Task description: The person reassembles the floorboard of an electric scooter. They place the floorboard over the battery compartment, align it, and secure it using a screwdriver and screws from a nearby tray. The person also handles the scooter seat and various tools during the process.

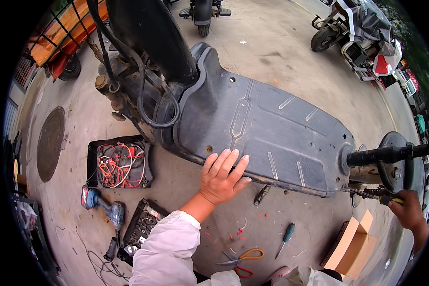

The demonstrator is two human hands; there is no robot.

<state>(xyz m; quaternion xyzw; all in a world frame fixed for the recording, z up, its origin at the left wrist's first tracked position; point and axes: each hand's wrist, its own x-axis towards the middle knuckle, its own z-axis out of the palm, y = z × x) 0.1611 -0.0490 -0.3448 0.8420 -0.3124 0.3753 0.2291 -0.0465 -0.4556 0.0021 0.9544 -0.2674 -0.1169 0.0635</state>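
My left hand (221, 174) lies palm down, fingers stretched out, on the near edge of a scooter's dark grey plastic footboard (281, 128). At the far right my right hand (409, 209) is closed round the yellow and black handle of a screwdriver (387, 199). Its shaft points left, to the underside of the footboard's rear corner; the tip is hard to make out there. A black tube (388, 155) rises from the footboard's rear end. Bolt holes show along the board, one rusty hole (208, 149) just left of my left fingers.
On the ground lie scissors (243, 260), a teal-handled screwdriver (286, 238), an open cardboard box (352, 245) and a cordless power tool (110, 209). Trays hold wires (119, 164) and screws (140, 229). Cables (138, 90) hang by the front column. Other scooters (362, 43) stand beyond.
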